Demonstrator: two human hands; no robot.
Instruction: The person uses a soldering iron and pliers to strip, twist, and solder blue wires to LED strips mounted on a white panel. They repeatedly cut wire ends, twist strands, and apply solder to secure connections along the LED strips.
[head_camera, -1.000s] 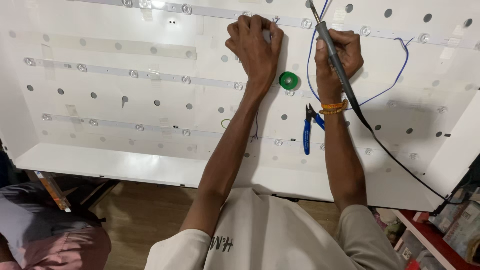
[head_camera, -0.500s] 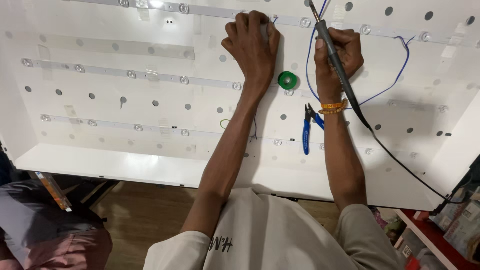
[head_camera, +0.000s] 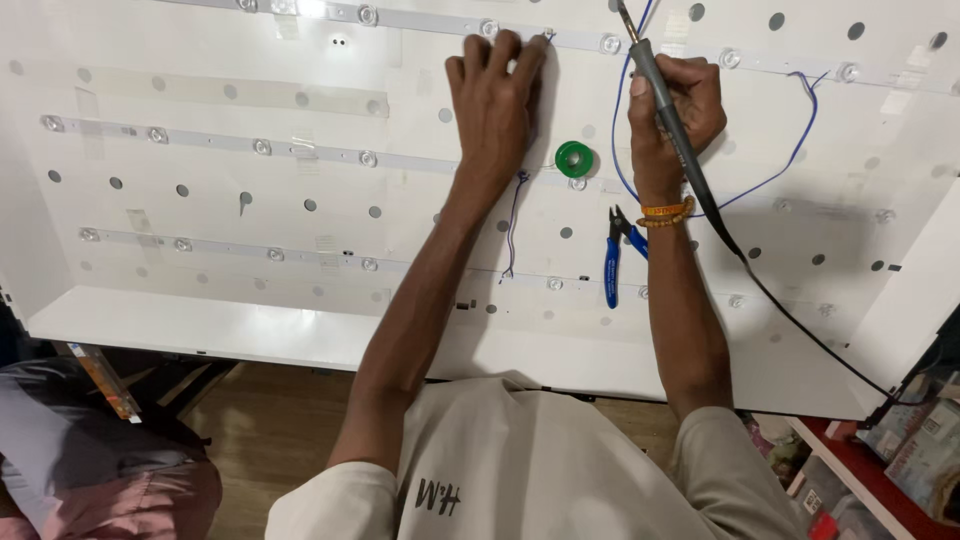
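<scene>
Both hands barely shift: our left hand (head_camera: 497, 95) stays flat on the strip (head_camera: 420, 19), right hand (head_camera: 672, 110) still gripping the iron (head_camera: 668, 105).

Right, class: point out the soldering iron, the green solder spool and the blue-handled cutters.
soldering iron (head_camera: 668, 110): head view, grey handle in the right hand.
green solder spool (head_camera: 574, 157): head view, its ring.
blue-handled cutters (head_camera: 611, 272): head view, left handle.
</scene>
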